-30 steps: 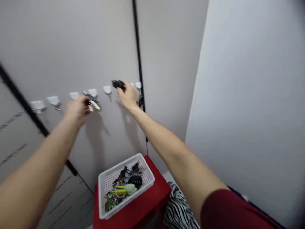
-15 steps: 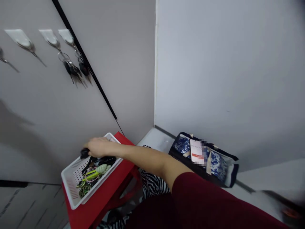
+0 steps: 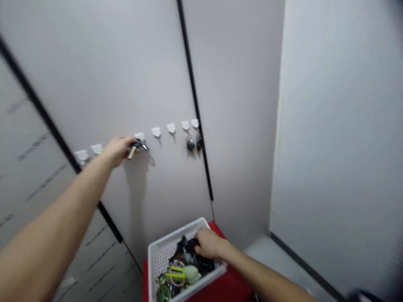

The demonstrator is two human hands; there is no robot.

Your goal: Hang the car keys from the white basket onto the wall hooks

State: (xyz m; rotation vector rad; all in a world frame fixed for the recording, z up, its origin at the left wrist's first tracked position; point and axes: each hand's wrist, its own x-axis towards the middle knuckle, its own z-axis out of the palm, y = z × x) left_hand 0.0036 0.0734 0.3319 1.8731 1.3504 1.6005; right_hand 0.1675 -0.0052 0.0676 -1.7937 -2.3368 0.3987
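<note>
Up at a white wall hook point(image 3: 139, 136), my left hand point(image 3: 118, 149) is closed on a small bunch of keys point(image 3: 135, 147), with a dark part and a pale piece showing. Whether the bunch hangs on the hook cannot be made out. My right hand point(image 3: 208, 243) reaches into a white plastic basket point(image 3: 151, 268), its fingers curled at dark items point(image 3: 189, 249). What they grip is hidden and blurred. Beside those items lie a yellow-green object point(image 3: 175, 274), a pale green ribbed object point(image 3: 192, 274) and a pink ring point(image 3: 172, 281).
The basket stands on a red stool point(image 3: 217, 230) against grey cabinet doors point(image 3: 166, 180). More white hooks point(image 3: 156, 132) run in a row, with key bunches point(image 3: 190, 144) on the right ones. A pale wall point(image 3: 340, 126) borders the right side.
My view has swung left and tilted up. My left hand now shows at the hooks with keys. My right hand, earlier holding a black thing above the basket, is now down among its contents.
</note>
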